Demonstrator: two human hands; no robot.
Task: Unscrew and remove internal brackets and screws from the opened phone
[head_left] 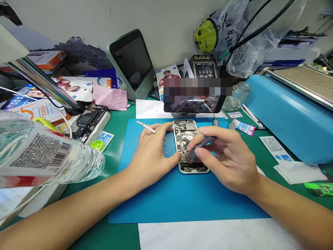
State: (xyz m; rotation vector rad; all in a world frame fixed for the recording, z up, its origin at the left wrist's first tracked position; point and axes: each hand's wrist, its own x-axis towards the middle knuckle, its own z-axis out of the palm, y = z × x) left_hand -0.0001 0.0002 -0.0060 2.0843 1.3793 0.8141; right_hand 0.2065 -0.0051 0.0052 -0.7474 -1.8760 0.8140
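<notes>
A smartphone with its back off and inner parts bare (185,126) lies upright on a blue mat (161,205). My left hand (149,151) holds its left side, thumb low on the edge and index finger at the top corner. A thin white stick (145,127) passes under or between that hand's fingers; which of the two I cannot tell. My right hand (231,159) grips a dark grey screwdriver (199,147), its tip slanting down to the lower part of the phone. Fingers hide part of the tool and the phone's right side.
Behind the phone stands a screen (194,106) showing a magnified picture. A large clear bottle (49,149) rises close at the left, near another opened phone (90,121). To the right sit a blue machine (275,121), a glass jar (238,97) and a small tube (244,127).
</notes>
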